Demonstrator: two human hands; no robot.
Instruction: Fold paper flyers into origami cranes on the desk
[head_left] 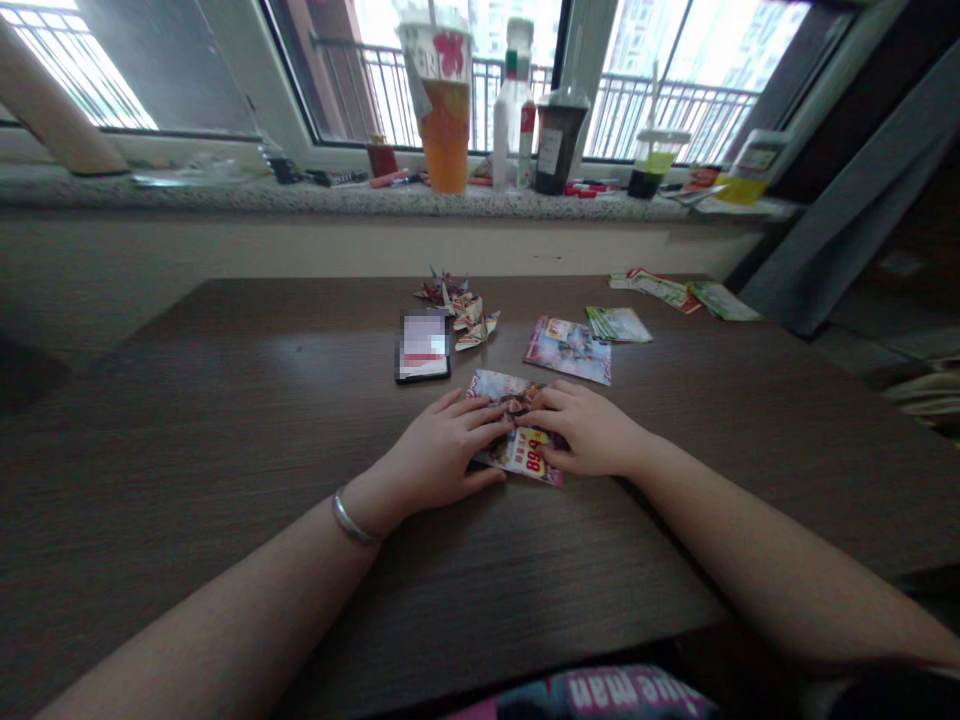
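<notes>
Windows [251, 70] span the far wall, above a dark wood-grain table [187, 420] that fills most of the view. A grey curtain [832, 200] hangs at the right. Cups and bottles line the speckled stone sill [225, 199], including a tall cup of orange liquid [448, 135]. The left hand [454, 450] and right hand [596, 430] rest spread, fingers extended, on a printed paper sheet [517, 458] on the table. Beyond lie another printed sheet [574, 352], a smartphone [424, 350] and folded origami pieces [487, 328].
</notes>
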